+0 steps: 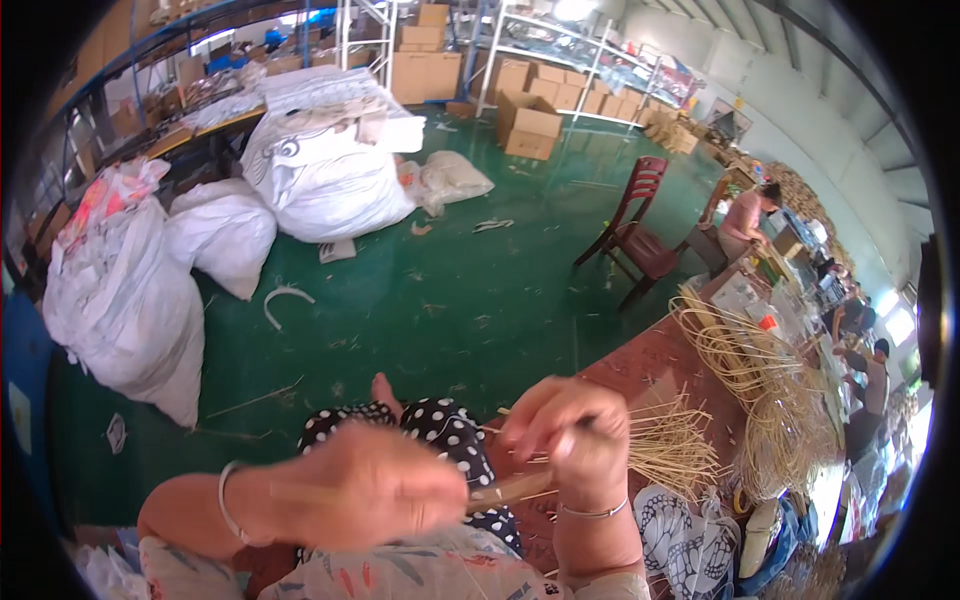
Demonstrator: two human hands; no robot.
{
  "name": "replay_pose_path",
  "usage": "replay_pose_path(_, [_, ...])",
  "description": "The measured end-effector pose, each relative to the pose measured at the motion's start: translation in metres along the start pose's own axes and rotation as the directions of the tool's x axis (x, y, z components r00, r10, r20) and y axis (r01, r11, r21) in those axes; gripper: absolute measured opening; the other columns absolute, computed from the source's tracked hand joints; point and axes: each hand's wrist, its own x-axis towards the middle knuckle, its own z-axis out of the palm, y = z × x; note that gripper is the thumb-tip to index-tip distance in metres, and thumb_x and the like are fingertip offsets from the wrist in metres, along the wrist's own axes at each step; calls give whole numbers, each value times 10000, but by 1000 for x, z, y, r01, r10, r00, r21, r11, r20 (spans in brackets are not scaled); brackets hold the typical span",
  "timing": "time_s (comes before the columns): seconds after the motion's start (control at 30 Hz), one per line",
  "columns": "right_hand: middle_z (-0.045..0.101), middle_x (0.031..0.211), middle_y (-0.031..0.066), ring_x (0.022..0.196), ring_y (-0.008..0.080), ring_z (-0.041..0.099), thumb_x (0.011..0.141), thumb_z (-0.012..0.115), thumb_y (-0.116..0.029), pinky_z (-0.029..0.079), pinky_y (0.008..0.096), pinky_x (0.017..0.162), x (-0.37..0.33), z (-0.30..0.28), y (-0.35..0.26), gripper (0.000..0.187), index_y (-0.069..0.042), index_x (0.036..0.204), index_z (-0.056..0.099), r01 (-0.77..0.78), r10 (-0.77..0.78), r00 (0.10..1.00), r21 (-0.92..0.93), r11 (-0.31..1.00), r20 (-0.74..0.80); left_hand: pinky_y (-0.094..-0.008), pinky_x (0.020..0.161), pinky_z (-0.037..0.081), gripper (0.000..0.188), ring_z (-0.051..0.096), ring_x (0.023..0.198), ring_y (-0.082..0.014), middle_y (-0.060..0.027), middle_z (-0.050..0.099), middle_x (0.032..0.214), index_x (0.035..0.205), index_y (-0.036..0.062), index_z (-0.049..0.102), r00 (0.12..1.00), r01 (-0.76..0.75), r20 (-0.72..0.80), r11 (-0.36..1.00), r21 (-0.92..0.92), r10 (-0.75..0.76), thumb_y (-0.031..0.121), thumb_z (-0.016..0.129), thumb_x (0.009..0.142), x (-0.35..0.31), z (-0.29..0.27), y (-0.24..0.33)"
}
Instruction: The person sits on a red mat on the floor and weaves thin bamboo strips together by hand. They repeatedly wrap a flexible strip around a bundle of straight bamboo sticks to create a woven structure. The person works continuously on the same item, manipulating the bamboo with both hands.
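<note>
My left hand, smeared by motion, is closed in front of my lap. A flat tan strip comes out at its fingertips and reaches toward my right wrist; its kind is unclear. My right hand is raised a little to the right, fingers curled with the thumb against them. Whatever is pinched there is too small or blurred to name. Behind that hand, a spread bundle of thin straw-coloured sticks lies on the reddish-brown table.
Looped tan cane coils lie along the table's right side, near black-and-white butterfly-wing pieces. A dark red chair stands ahead on the green floor. White sacks fill the left. An open carton sits farther back. Other people work at right.
</note>
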Motion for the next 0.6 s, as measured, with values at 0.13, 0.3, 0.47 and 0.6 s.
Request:
replay_pose_path(0.13, [592, 669, 183, 537, 309, 567, 756, 618, -86, 456, 335, 500, 7, 40, -23, 153, 48, 684, 600, -72, -82, 812, 238, 969, 578, -319, 457, 422, 205, 550, 522, -238, -96, 564, 633, 879, 45, 600, 945, -163, 288, 987, -2, 157, 138, 671, 711, -19, 33, 17])
replay_pose_path(0.3, [600, 789, 146, 577, 241, 556, 816, 573, -132, 439, 320, 521, -6, 45, -20, 192, 42, 897, 566, -73, -225, 598, 333, 940, 769, -315, 463, 425, 174, 553, 527, -225, -82, 561, 643, 860, 28, 593, 939, -242, 221, 963, -119, 264, 104, 653, 715, -10, 36, 17])
replay_pose_path(0.47, [582, 641, 124, 560, 248, 558, 715, 653, -46, 432, 320, 495, 16, 18, 1, 85, 24, 692, 610, -23, -3, 858, 44, 999, 514, -330, 525, 447, 92, 576, 599, -243, -95, 569, 670, 823, 47, 587, 989, -88, 112, 994, -69, 96, 127, 610, 784, -11, 19, 10])
replay_pose_path(0.6, [592, 720, 126, 647, 175, 549, 689, 669, -31, 416, 268, 584, 11, 10, 20, 106, 48, 712, 603, -413, 370, 813, -2, 911, 449, -280, 462, 431, 158, 572, 525, -195, -63, 578, 624, 798, 38, 609, 999, -15, -39, 996, -86, 11, 140, 698, 717, -8, 17, 0])
